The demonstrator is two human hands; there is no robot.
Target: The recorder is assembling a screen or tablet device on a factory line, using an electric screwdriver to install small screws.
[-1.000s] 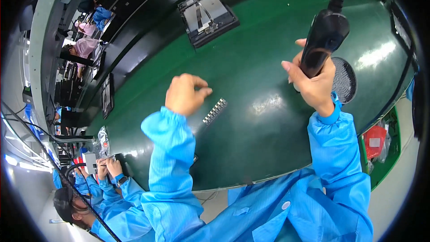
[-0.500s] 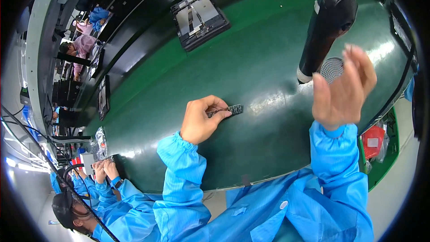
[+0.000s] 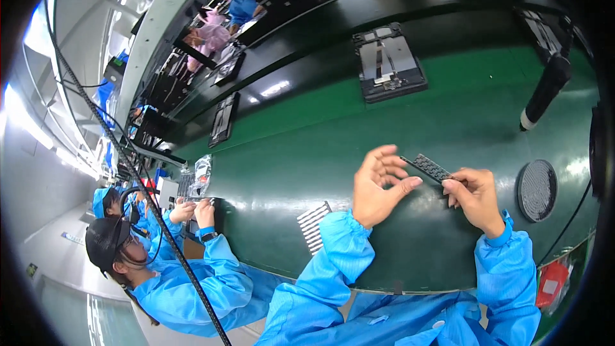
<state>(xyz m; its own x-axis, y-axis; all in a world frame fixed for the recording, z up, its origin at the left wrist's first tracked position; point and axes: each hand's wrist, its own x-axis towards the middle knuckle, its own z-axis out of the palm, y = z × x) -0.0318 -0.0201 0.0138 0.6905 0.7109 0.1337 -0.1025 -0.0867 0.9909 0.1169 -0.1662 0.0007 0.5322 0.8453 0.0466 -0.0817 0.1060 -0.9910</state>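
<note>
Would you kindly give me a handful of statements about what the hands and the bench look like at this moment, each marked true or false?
1. Both hands hold a small dark ribbed strip between them. True: the left hand and the right hand each grip one end of it.
2. The right hand grips the black hanging tool. False: the tool hangs free above the green bench, away from both hands.
3. A round black mesh disc lies on the bench to the right of the right hand. True.
4. The dark tray sits directly under the left hand. False: it lies farther back on the bench, beyond the hands.
5. A pale ribbed piece lies near the left sleeve. True.
</note>
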